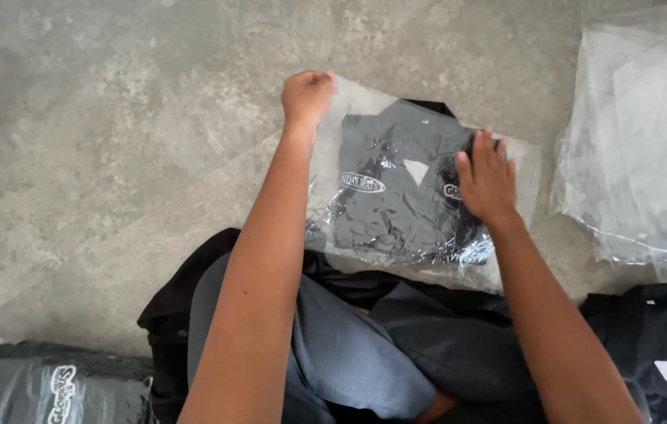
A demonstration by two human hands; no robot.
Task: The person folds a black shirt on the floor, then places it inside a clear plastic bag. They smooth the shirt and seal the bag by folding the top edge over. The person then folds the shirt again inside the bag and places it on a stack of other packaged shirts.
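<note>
Left hand [307, 96] closed in a fist, pinching the far left corner of a clear plastic bag [349, 102] between thumb and curled fingers. Right hand [487, 182] spread flat, fingers together and pointing away, pressed palm-down on the right part of the same bag. Inside the bag, between the two hands, a folded black shirt [396, 188] with a small white collar label just left of the flat hand and a pale oval print below and right of the pinch; a second print half hidden under the flat palm. Bag and shirt lying on a grey concrete floor [113, 118], the bag's film crinkled and shiny along its near edge. Nearer than the bag, under both forearms, grey trouser legs [341, 345] and loose black cloth [184, 298] spread beneath and around them. Well to the right of the flat hand, apart from it, a heap of empty clear plastic bags [640, 141]. Below that heap, near the right elbow, another folded black shirt [663, 345] with a white collar label, not in any wrap as far as can be told. Far to the near left of the pinching arm, a bagged black shirt [51, 389] with a pale print, lying flat at the frame's lower corner.
</note>
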